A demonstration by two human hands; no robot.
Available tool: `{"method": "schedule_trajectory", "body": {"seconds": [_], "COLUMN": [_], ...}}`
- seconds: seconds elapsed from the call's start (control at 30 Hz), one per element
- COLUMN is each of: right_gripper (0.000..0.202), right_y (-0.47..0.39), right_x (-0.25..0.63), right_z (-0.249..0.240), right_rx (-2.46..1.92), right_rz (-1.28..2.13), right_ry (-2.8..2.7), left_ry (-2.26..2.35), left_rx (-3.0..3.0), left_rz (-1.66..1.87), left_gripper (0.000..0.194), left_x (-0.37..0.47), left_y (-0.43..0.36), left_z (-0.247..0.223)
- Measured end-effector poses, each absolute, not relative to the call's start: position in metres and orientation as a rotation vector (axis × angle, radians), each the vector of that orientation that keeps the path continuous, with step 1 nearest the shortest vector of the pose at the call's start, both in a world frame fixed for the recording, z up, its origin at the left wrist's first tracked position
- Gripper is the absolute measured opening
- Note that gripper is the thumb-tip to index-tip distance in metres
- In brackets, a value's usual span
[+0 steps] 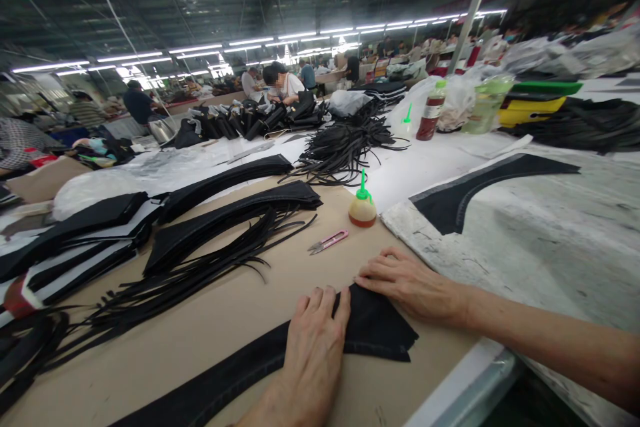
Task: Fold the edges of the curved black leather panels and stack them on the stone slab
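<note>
A long curved black panel (373, 323), perhaps leather or fabric, lies on the tan board in front of me. It widens to an angular end on the right. My left hand (317, 340) rests flat across it, fingers stretched forward and thumb side toward the wide end. At the panel's far edge is my right hand (413, 283), its fingers together and the tips closed at the edge; the thumb is partly hidden. Beyond the hands lie pink-handled thread snips (329, 241) and a squat bottle (362, 208) with a green spout and amber liquid.
Stacked curved black panels (225, 220) and loose black strips (200, 277) lie on the left. A similar panel (487, 187) lies on the pale stained slab (545, 240) at right. Farther back are a strip bundle (345, 143), a red-liquid bottle (431, 112) and a yellow bin (533, 111). People work beyond.
</note>
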State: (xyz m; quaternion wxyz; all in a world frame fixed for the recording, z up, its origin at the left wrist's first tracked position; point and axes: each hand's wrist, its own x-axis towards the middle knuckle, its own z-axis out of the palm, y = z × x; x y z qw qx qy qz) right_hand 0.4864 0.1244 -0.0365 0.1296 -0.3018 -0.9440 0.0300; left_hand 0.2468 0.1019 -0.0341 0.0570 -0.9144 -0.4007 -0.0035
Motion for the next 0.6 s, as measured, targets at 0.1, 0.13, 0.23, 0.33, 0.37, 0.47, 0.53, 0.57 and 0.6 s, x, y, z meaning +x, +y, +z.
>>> {"method": "schedule_trajectory", "body": {"seconds": [0.1,0.13,0.23,0.33,0.37,0.47,0.53,0.57,0.6], "right_gripper": [0.046,0.048,0.051,0.053,0.053,0.05,0.049,0.048,0.046], "right_y": [0.121,0.119,0.116,0.112,0.11,0.106,0.104,0.103,0.103], "right_x": [0.493,0.495,0.498,0.492,0.489,0.48,0.48,0.481,0.483], "right_z": [-0.035,-0.035,-0.036,-0.036,-0.036,-0.036,-0.036,-0.036,-0.036], "right_rx": [-0.91,-0.927,-1.004,-1.067,-1.069,-1.044,-1.041,-1.045,-1.054], "right_rz": [0.127,0.129,0.107,0.059,0.055,0.088,0.11,0.103,0.088], "right_ry": [-2.726,-2.717,-2.666,-2.592,-2.592,-2.65,-2.677,-2.677,-2.672], "left_ry": [-1.137,-1.102,-1.02,-1.003,-1.004,-1.02,-1.032,-1.035,-1.033], "left_rx": [-2.791,-2.798,-2.792,-2.756,-2.746,-2.737,-2.734,-2.731,-2.73], "left_rz": [-0.072,-0.088,-0.115,-0.15,-0.161,-0.157,-0.148,-0.148,-0.151], "left_gripper": [0.05,0.048,0.041,0.039,0.039,0.037,0.036,0.036,0.037], "left_x": [0.249,0.25,0.254,0.256,0.256,0.257,0.256,0.256,0.256], "left_y": [0.103,0.103,0.104,0.102,0.102,0.101,0.101,0.101,0.101], "left_z": [-0.036,-0.036,-0.038,-0.039,-0.039,-0.04,-0.04,-0.04,-0.04]}}
